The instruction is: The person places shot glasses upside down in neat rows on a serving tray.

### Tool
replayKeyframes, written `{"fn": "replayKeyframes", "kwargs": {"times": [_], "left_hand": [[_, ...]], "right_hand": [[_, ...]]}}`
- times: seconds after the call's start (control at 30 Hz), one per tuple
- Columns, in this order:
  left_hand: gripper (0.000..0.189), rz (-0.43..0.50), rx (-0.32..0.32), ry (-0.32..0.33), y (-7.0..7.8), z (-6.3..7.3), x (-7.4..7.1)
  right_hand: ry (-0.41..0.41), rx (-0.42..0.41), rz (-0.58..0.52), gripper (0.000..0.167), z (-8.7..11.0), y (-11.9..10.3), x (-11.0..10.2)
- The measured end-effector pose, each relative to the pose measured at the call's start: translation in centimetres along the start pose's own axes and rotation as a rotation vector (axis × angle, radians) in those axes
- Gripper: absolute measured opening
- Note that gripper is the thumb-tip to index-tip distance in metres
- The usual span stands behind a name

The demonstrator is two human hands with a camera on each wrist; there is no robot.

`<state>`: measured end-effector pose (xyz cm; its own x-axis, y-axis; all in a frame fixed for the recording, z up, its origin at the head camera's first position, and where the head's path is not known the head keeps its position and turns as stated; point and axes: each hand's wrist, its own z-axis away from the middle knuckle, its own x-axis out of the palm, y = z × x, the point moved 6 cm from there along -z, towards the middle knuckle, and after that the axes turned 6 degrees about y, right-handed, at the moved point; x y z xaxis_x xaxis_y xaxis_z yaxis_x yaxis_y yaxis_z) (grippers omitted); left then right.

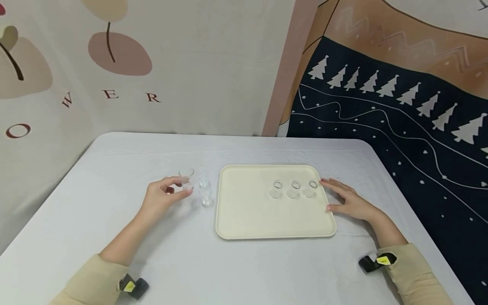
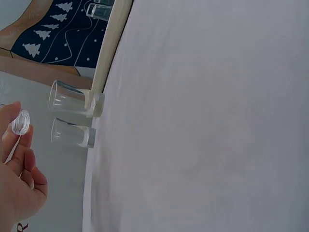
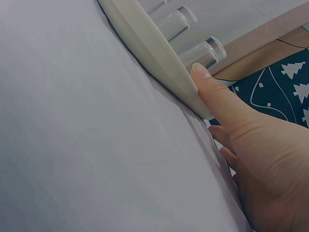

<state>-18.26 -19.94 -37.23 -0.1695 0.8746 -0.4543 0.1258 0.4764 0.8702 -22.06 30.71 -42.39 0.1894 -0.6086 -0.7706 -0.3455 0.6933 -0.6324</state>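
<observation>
My left hand pinches a small clear shot glass between thumb and fingers, left of the tray. In the left wrist view the thick round base of that glass shows at the fingertips. Two more shot glasses, one of them the nearer glass, stand upright on the table between this hand and the tray. Three glasses, the middle glass among them, stand upside down in a row on the cream tray. With fingers extended, my right hand rests at the tray's right edge, its thumb touching the rim.
A white cloth covers the table beneath the tray. Behind it hangs a pale printed curtain, and a dark cloth with white trees hangs along the right side.
</observation>
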Motion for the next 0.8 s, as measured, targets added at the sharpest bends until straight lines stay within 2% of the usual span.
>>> {"fn": "replayKeyframes", "kwargs": {"times": [0.17, 0.43, 0.53, 0.8], "left_hand": [[0.035, 0.071, 0.069, 0.025, 1.5, -0.2, 0.9], [0.033, 0.101, 0.244, 0.037, 4.0, -0.5, 2.5], [0.032, 0.107, 0.278, 0.030, 4.7, -0.6, 3.1], [0.034, 0.075, 0.317, 0.046, 6.0, -0.9, 4.5]], "right_hand": [[-0.001, 0.006, -0.006, 0.079, 0.0, 0.2, 0.1], [-0.004, 0.016, -0.011, 0.079, -0.1, 0.4, 0.1], [-0.005, 0.018, -0.008, 0.079, -0.1, 0.4, 0.1], [-0.006, 0.018, -0.009, 0.078, -0.1, 0.3, 0.1]]}}
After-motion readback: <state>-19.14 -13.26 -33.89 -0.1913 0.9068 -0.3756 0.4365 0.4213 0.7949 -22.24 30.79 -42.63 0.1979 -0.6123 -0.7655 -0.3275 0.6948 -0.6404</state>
